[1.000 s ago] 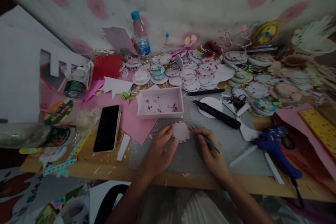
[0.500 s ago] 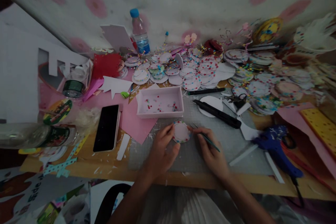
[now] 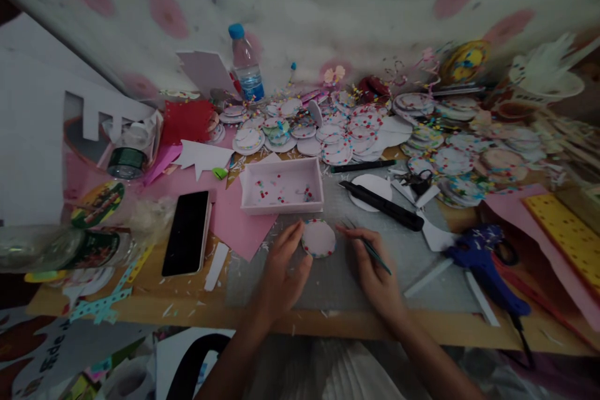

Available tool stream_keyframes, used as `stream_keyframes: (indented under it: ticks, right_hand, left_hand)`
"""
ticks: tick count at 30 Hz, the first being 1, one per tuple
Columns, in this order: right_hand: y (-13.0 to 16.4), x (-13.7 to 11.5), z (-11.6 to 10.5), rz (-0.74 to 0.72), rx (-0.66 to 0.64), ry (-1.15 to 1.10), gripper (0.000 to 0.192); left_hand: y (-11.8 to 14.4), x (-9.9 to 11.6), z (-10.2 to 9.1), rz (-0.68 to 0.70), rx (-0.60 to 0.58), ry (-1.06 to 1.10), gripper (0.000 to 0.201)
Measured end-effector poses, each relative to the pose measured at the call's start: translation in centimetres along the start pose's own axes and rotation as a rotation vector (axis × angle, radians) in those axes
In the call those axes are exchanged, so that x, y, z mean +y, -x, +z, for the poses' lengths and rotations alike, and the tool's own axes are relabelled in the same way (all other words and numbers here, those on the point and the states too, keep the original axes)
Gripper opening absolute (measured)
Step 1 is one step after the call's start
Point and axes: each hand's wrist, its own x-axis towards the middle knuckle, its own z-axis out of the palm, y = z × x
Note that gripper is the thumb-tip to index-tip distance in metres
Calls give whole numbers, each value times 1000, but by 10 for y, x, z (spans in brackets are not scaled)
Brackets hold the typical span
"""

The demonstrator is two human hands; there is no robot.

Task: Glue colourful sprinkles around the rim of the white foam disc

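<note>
A small white paper disc (image 3: 319,239) with red and blue beads round its rim lies on the grey cutting mat (image 3: 328,287). My left hand (image 3: 285,265) is at its left side, fingers and thumb apart around that edge; whether they touch it is hard to tell. On the other side, my right hand (image 3: 375,269) pinches a pair of dark green tweezers (image 3: 377,257), the thin tips pointing up and left, apart from the disc. Just behind stands a shallow pale box (image 3: 282,205) with several tiny red and coloured beads scattered inside.
A black utility knife (image 3: 382,205) lies on a white disc, near a dark pen (image 3: 363,166). A blue glue gun (image 3: 492,269) is at the right, a phone (image 3: 186,234) at the left. Piles of beaded discs (image 3: 337,137) and a water bottle (image 3: 247,69) stand behind.
My left fingers have drawn back slightly from the disc's edge. The right hand still holds the tweezers near the same spot. The whole view has shifted a little.
</note>
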Motion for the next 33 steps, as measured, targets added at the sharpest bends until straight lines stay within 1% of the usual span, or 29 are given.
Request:
stream_keyframes:
  ticks: [2, 4, 7, 8, 10, 12, 14, 17, 19, 21, 23, 24, 26, 29, 31, 32, 33]
  right_hand:
    - [0, 0, 0, 21, 37, -44, 16]
    - [1, 1, -1, 37, 71, -65, 15]
    - [0, 2, 0, 61, 103, -83, 15]
    - [1, 3, 0, 72, 112, -94, 16]
    - [2, 2, 0, 89, 132, -102, 18]
    - [4, 0, -2, 78, 164, -72, 20]
    - [4, -4, -6, 38, 202, -21, 23]
    - [-4, -15, -15, -63, 246, 30, 21]
    - [-16, -27, -23, -149, 272, 22, 15]
    - [-34, -40, -31, -243, 264, -16, 10]
    - [-56, -56, -34, -314, 185, -43, 19]
    - [-68, -64, -33, -330, 122, -47, 25]
    - [-92, -78, -25, -314, -19, -54, 35]
    - [-126, -92, 2, -254, -294, -58, 41]
    - [-145, -92, 23, -256, -462, -74, 45]
    - [-152, -88, 34, -267, -517, -64, 45]
    - [-157, -82, 43, -279, -533, -54, 43]
  left_hand:
    - [0, 5, -7, 54, 55, -8, 48]
    - [-2, 8, -17, 120, 160, -45, 42]
    - [-11, 5, -33, 222, 311, -211, 37]
    - [-16, 1, -38, 254, 332, -295, 39]
    - [-27, -9, -46, 311, 326, -486, 44]
    - [-36, -19, -50, 331, 303, -625, 42]
    - [-41, -25, -51, 324, 327, -678, 30]
    - [-40, -29, -48, 334, 399, -665, 16]
    - [-37, -30, -46, 361, 426, -636, 15]
    - [-34, -33, -43, 376, 439, -612, 17]
    - [-33, -36, -42, 387, 449, -595, 19]
    - [-33, -37, -41, 392, 457, -587, 19]
    - [-34, -39, -40, 406, 475, -571, 18]
    - [-36, -40, -40, 411, 496, -557, 18]
    - [-37, -40, -40, 409, 500, -554, 18]
    - [-37, -41, -39, 412, 503, -554, 18]
    - [-37, -41, -38, 416, 508, -554, 18]
